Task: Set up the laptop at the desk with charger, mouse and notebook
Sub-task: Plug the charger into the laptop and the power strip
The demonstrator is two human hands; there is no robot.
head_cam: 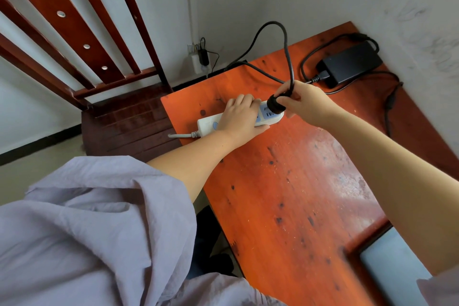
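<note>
Right hand (304,102) pinches round black plug (275,105) at white plastic power strip (211,124), left hand (239,117) clamping strip beside it — charger being connected; laptop, mouse, notebook unseen

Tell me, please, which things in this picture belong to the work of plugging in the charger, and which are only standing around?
Belong to the job:
- power strip, held down by the left hand
- black plug, pinched by the right hand
- charger brick and its cable
- desk

Just lying about:
- wooden chair
- wall socket, with another plug in it
</note>
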